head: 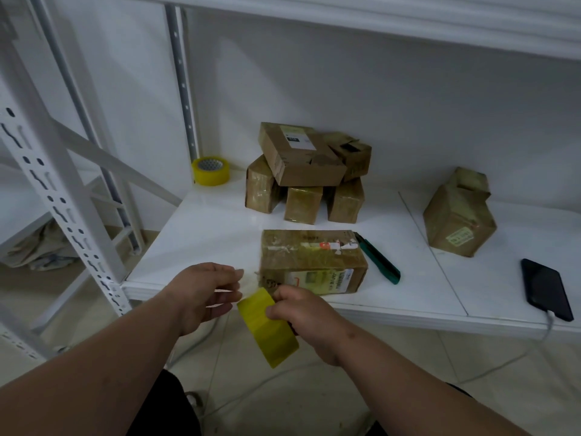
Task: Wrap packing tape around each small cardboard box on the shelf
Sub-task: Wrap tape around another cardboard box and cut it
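Note:
A long cardboard box [314,262], glossy with tape, lies near the front edge of the white shelf [213,234]. In front of it and below the shelf edge, my right hand [301,319] grips a yellow roll of packing tape [267,328]. My left hand [204,294] is just left of the roll, its fingertips pinching what looks like the clear tape end. A strip of clear tape seems to run from the roll to the box's left end. Behind stands a pile of several small boxes [305,171]. Another box [459,215] stands apart at the right.
A second yellow tape roll [210,171] sits at the back left of the shelf. A green utility knife [380,259] lies right of the long box. A black phone [547,289] with a cable lies at the shelf's front right. White slotted uprights [59,209] stand left.

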A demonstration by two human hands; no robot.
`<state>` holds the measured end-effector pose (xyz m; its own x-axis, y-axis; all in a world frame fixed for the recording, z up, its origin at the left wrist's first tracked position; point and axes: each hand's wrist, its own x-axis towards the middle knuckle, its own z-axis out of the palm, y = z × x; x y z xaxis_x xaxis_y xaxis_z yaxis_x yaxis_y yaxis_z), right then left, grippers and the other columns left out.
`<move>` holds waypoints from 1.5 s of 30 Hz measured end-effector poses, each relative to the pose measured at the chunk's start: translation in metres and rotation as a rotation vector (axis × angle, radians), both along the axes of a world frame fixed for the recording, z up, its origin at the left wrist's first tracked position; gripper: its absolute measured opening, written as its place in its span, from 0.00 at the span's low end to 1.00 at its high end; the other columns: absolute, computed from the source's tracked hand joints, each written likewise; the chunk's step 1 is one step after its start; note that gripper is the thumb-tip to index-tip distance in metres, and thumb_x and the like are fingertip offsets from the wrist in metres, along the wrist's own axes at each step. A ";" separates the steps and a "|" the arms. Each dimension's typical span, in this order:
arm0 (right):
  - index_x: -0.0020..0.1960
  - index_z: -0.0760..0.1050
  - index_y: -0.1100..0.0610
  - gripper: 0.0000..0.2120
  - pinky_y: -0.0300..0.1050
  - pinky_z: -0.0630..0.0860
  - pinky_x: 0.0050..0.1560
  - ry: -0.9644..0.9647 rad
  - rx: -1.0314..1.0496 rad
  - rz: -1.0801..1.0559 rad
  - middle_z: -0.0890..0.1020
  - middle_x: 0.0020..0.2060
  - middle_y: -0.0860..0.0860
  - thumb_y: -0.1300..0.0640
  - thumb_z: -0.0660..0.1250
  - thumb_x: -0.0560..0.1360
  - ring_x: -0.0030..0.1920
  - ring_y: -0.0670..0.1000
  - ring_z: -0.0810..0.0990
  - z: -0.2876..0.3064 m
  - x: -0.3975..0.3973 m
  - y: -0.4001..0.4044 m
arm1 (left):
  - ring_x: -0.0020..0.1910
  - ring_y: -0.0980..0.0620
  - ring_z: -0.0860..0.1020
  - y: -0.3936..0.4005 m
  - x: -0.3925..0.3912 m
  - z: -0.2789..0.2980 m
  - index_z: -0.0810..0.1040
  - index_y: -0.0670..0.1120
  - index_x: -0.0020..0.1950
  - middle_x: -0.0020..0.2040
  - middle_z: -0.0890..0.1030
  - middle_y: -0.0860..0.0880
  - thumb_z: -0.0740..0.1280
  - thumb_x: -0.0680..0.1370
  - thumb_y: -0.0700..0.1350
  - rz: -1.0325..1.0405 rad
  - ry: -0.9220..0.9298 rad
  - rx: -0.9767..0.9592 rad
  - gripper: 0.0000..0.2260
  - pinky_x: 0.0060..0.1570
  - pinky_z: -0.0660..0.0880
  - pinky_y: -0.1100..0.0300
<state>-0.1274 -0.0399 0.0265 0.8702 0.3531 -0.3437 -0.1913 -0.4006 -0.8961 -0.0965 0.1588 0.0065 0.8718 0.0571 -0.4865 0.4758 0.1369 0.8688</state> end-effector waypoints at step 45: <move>0.34 0.77 0.55 0.08 0.47 0.68 0.43 -0.258 0.058 -0.121 0.75 0.32 0.52 0.50 0.71 0.62 0.38 0.51 0.73 0.092 0.145 -0.151 | 0.27 0.55 0.76 -0.052 0.098 0.047 0.79 0.46 0.24 0.24 0.79 0.53 0.76 0.72 0.47 0.695 -0.041 -0.040 0.17 0.43 0.77 0.59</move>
